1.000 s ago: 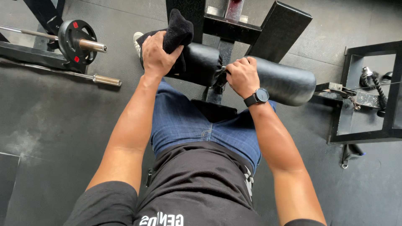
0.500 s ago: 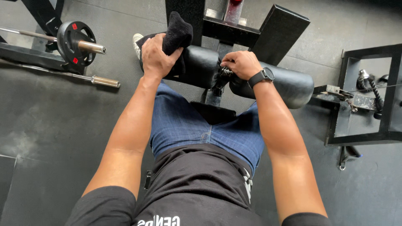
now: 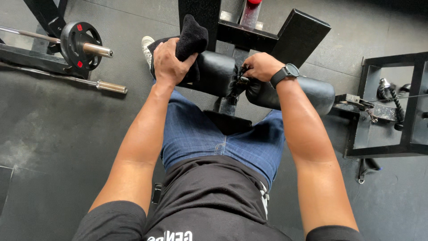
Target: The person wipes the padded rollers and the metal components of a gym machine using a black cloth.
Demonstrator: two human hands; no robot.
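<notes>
Left hand is closed on a black cloth, pressed onto the left roller pad. Right hand is curled narrow at the gap between the pads, by the centre post; what it grips can't be told, fingers hidden. A watch is worn on the rt wrist.

Risk, judged: cloth is bunched, loose end up, so it could slip off the pad; rt fingers could be pinched at the post.

Bottle is cut off at top. Barbell lies well apart on the floor.
</notes>
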